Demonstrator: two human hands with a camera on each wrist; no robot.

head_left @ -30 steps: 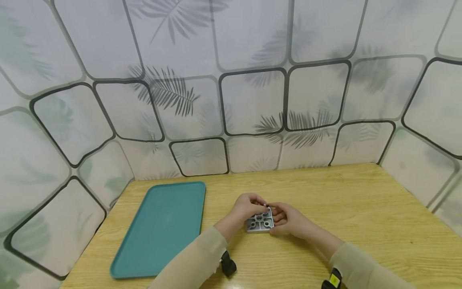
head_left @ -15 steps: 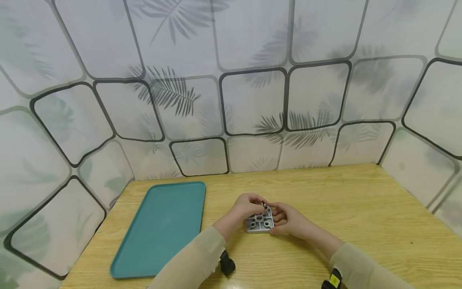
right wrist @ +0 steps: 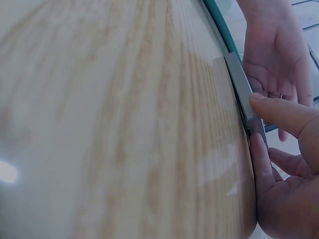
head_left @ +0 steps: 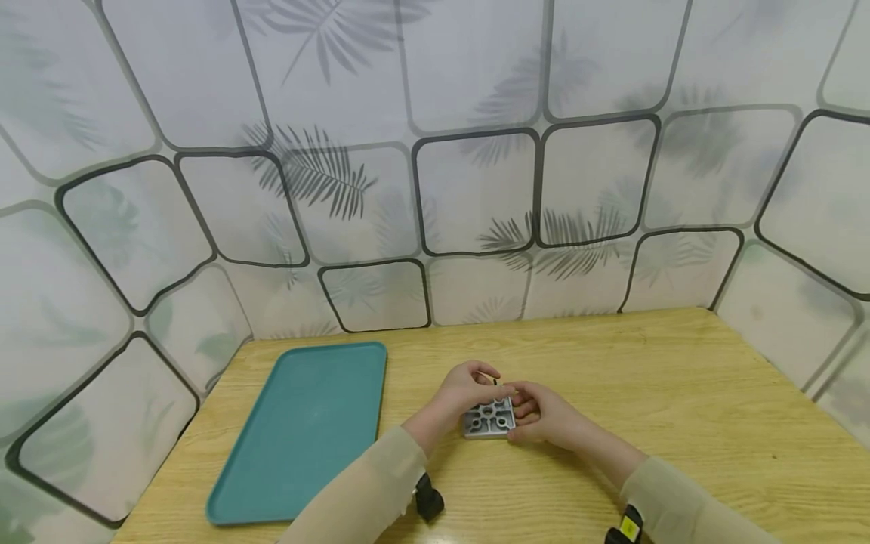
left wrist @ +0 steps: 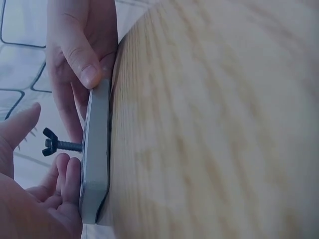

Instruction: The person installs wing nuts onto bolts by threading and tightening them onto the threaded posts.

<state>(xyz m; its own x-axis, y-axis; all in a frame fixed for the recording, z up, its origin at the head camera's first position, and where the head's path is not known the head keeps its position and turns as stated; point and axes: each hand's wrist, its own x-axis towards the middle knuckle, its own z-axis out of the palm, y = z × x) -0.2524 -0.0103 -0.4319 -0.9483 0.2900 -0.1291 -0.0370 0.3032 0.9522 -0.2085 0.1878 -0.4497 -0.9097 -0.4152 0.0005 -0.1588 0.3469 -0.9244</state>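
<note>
A square grey metal plate (head_left: 488, 421) with ribs and round holes lies on the wooden table. Upright from its far part stands a dark wing screw (left wrist: 64, 145), its threaded shank showing above the plate. My left hand (head_left: 469, 387) is around the screw, thumb and fingers spread apart on either side of the wings without touching them. Fingertips of that hand rest near the plate's face. My right hand (head_left: 549, 415) grips the plate's right edge, its thumb (right wrist: 271, 107) on the near side. In the head view the left thumb covers part of the plate's far edge.
A teal rectangular tray (head_left: 306, 431) lies to the left on the wooden table (head_left: 652, 378). Behind the table hangs a patterned cloth wall (head_left: 476, 196). Both wrists carry black camera mounts.
My left thumb and fingers have parted from the wing screw, the thumb reaching farther right over the plate. My right hand and the plate stay in place.
</note>
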